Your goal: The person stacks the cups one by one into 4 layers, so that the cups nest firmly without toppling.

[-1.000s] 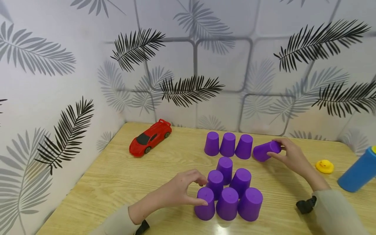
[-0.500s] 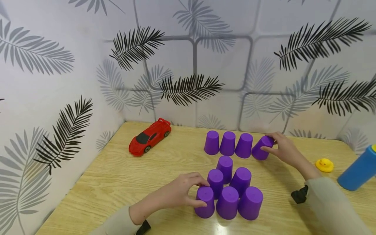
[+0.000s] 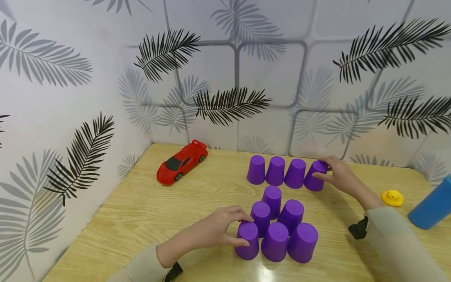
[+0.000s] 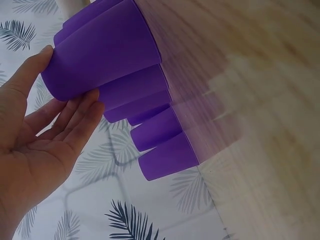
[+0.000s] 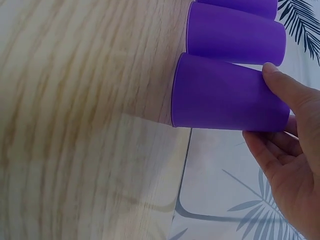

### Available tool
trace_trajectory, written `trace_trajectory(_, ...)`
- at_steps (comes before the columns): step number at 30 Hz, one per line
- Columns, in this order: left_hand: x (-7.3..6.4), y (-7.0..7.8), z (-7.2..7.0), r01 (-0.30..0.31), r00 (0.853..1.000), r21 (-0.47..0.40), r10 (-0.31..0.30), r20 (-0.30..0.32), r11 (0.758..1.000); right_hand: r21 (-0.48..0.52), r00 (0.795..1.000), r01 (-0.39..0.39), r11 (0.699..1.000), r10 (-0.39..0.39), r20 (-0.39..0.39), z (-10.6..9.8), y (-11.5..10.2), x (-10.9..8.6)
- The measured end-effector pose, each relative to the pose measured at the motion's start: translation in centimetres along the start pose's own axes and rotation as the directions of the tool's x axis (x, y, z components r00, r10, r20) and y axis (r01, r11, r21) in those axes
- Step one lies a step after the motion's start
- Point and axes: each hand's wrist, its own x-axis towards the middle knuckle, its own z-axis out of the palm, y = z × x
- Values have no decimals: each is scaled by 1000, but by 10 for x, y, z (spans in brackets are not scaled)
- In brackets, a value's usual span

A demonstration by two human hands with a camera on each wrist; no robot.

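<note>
Upside-down purple cups stand on the wooden table. My left hand (image 3: 220, 227) is at the front-left cup (image 3: 248, 251) of a triangular group; in the left wrist view its thumb and fingers pinch that cup's narrow end. Behind it in the head view are the other cups of the group, such as the front-middle cup (image 3: 275, 243) and the rear cup (image 3: 271, 201). At the right end of the back row, my right hand (image 3: 343, 180) holds the end cup (image 5: 225, 95) between thumb and fingers. That cup is upright on its rim beside its neighbour (image 3: 295, 174).
A red toy car (image 3: 182, 162) sits at the back left. To the right are a yellow rubber duck (image 3: 392, 198) and a blue cylindrical object (image 3: 430, 205), cut off by the frame. A leaf-patterned wall (image 3: 218, 129) borders the table's far edge.
The right hand has turned the end cup from lying tilted to standing rim-down beside the back row. The left hand has closed in on the front-left cup.
</note>
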Motion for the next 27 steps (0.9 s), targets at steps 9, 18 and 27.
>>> trace_trajectory(9, -2, 0, -1, 9, 1000, 26, -9, 5, 1000, 7, 1000, 18, 1000, -18, -23, 0, 2, 0)
trace_trajectory(18, -13, -19, -9, 8, 999, -23, -9, -49, 1000, -4, 971, 64, 998, -63, -229, -10, -6, -35)
trace_trajectory(27, -12, -44, -44, 113, 971, -176, -147, -191, 978, -94, 900, 227, 969, -245, -360, -17, -26, -72)
